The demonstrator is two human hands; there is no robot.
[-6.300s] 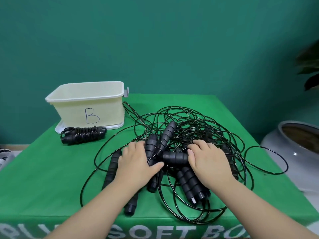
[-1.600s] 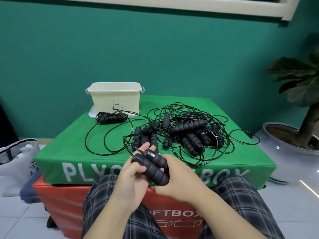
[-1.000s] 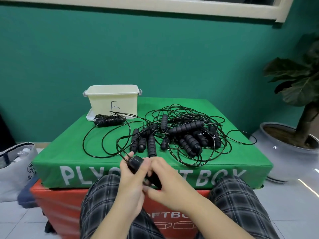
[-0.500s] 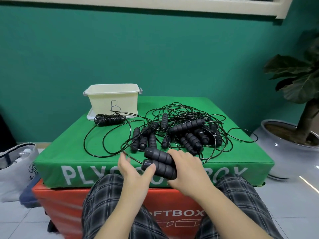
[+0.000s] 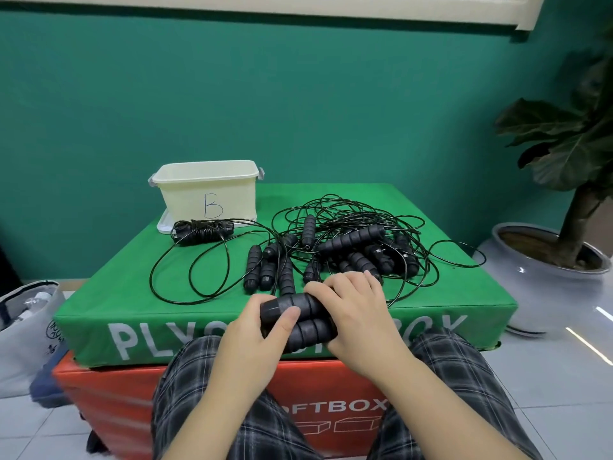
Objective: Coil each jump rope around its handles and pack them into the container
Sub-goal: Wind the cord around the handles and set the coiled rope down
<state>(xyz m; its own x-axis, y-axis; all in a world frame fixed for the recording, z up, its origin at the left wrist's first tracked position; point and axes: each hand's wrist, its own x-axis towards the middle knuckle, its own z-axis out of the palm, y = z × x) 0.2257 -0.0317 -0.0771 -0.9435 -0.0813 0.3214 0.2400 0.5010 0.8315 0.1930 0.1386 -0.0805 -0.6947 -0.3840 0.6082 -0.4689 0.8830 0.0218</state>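
Two black ribbed jump rope handles (image 5: pixel 300 318) lie side by side between my hands at the near edge of the green box (image 5: pixel 132 287). My right hand (image 5: pixel 355 313) grips their right half from above. My left hand (image 5: pixel 257 330) pinches their left end, thumb on top. A tangle of black ropes and handles (image 5: pixel 345 247) covers the box's middle. One coiled rope (image 5: pixel 202 230) lies in front of the cream container marked B (image 5: pixel 207 190) at the back left.
The green box sits on an orange soft box (image 5: pixel 109 403), with my knees in plaid trousers against it. A potted plant (image 5: pixel 560 247) stands on the floor to the right. A white bag (image 5: pixel 26 330) lies on the floor at the left.
My hands turned the two handles from tilted to level and side by side. My left hand went from open beside them to pinching their left end.
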